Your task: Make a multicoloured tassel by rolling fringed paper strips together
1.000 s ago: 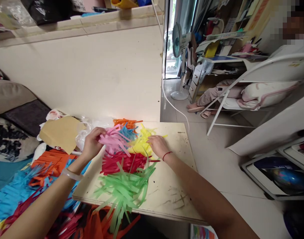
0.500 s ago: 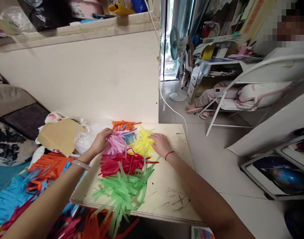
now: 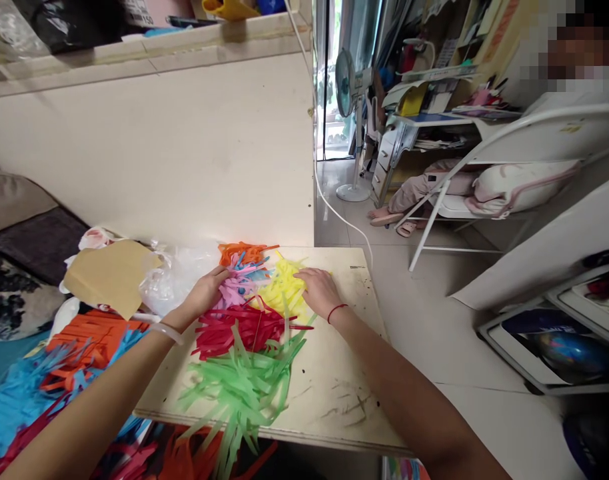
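My left hand (image 3: 209, 292) is closed on the pink fringed paper tassel (image 3: 232, 288), its fingertips partly hidden among the strips. On the other side, my right hand (image 3: 320, 291) has its fingers curled onto the yellow paper tassel (image 3: 283, 283). Behind the pink strips lie an orange tassel (image 3: 240, 252) and some blue strips (image 3: 257, 272). Nearer to me, a red tassel (image 3: 239, 330) rests on the wooden board (image 3: 339, 373). In front of it a green tassel (image 3: 244, 383) spreads out, with its ends hanging over the board's near edge.
Orange fringed paper (image 3: 92, 340) and blue fringed paper (image 3: 19, 400) lie in a heap at left. Brown paper (image 3: 109, 277) and a clear plastic bag (image 3: 172, 273) sit beside the board. A person sits on a white folding chair (image 3: 434, 220) near a standing fan (image 3: 352, 193).
My left hand has turned and moved slightly inward over the pink tassel, covering more of it. My right hand stays at the yellow tassel. The whole view has shifted a little.
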`<control>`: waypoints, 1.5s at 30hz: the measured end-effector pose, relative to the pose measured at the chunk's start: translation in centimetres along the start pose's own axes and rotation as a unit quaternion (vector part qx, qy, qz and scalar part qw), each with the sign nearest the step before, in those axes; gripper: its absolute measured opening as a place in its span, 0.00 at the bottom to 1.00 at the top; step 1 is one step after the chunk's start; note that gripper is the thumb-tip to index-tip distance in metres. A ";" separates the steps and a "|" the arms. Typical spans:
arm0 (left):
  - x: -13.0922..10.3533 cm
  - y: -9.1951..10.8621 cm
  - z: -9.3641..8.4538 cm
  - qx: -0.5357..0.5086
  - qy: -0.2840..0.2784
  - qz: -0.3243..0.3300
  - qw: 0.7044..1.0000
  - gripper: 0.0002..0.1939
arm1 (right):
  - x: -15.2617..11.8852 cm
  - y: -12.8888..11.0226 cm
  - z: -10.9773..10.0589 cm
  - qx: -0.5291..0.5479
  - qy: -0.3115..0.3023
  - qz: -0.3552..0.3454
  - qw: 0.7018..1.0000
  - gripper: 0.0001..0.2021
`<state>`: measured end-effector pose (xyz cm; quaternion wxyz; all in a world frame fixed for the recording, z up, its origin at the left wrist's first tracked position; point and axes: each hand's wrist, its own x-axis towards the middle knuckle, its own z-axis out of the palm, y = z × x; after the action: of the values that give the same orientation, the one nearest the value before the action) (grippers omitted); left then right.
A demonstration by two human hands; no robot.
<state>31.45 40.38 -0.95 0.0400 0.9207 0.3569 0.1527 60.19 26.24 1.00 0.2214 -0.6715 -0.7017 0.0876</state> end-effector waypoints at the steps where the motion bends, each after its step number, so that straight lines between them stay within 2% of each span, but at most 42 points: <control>1: 0.0 0.1 0.1 0.003 -0.003 0.000 1.000 0.28 | 0.0 0.1 -0.1 0.000 0.001 0.003 1.000 0.23; 8: 0.4 0.0 0.3 0.024 -0.021 -0.013 0.999 0.28 | 0.2 0.9 -0.9 -0.003 0.026 0.032 0.999 0.24; 15: 1.1 0.3 0.1 0.027 -0.022 -0.016 0.999 0.27 | 0.1 0.8 -0.9 0.009 0.042 0.020 0.999 0.23; 18: 0.8 -0.1 -0.5 0.019 -0.013 -0.012 1.000 0.27 | 0.3 1.0 -0.3 0.019 0.041 -0.008 0.999 0.20; 21: -0.5 0.1 -1.9 0.012 0.009 -0.010 1.000 0.25 | 0.5 1.3 0.6 0.029 0.015 -0.055 0.998 0.20; 23: -2.5 1.6 -3.1 0.014 0.048 -0.024 0.998 0.21 | 0.6 1.4 1.1 0.029 -0.003 -0.066 0.997 0.21; 25: -5.4 4.5 -4.2 0.012 0.098 -0.046 0.994 0.20 | 0.7 1.3 1.3 0.031 -0.005 -0.070 0.997 0.23; 26: -7.1 6.4 -4.6 0.000 0.099 -0.043 0.994 0.22 | 0.7 1.2 1.3 0.039 0.008 -0.080 0.996 0.24; 28: -10.3 10.3 -4.5 -0.012 0.033 0.012 0.999 0.27 | 0.7 0.9 1.2 0.070 0.057 -0.119 0.989 0.25; 30: -12.7 13.3 -3.5 0.003 -0.038 0.092 0.995 0.35 | 0.6 0.7 1.0 0.110 0.113 -0.161 0.974 0.25; 32: -13.2 14.5 -1.8 0.011 -0.070 0.107 0.992 0.37 | 0.5 0.5 0.7 0.134 0.139 -0.182 0.964 0.24; 34: -12.1 14.3 -0.3 0.011 -0.072 0.095 0.993 0.33 | 0.3 0.1 0.4 0.138 0.147 -0.179 0.963 0.22; 36: -10.1 13.5 -0.1 0.010 -0.052 0.071 0.996 0.29 | -0.4 -0.9 0.2 0.131 0.155 -0.174 0.964 0.19; 37: -9.3 13.2 -0.5 0.009 -0.028 0.056 0.998 0.28 | -0.9 -1.7 0.3 0.126 0.155 -0.183 0.963 0.17; 39: -8.9 13.1 -2.2 -0.015 0.028 0.038 0.999 0.25 | -2.2 -3.6 0.9 0.109 0.121 -0.249 0.955 0.14; 41: -10.9 13.4 -4.3 -0.054 0.094 -0.001 0.994 0.24 | -3.4 -5.5 2.1 0.081 0.038 -0.355 0.930 0.15; 43: -15.0 14.1 -5.4 -0.078 0.142 -0.078 0.984 0.22 | -4.1 -6.7 3.3 0.043 -0.054 -0.417 0.906 0.18; 45: -20.6 14.7 -4.9 -0.083 0.157 -0.162 0.971 0.20 | -3.9 -6.9 3.8 0.010 -0.104 -0.406 0.908 0.19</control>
<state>25.03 15.50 1.19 0.0838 0.8084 0.4895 0.3160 52.30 22.47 -0.26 0.1708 -0.3138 -0.9316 0.0666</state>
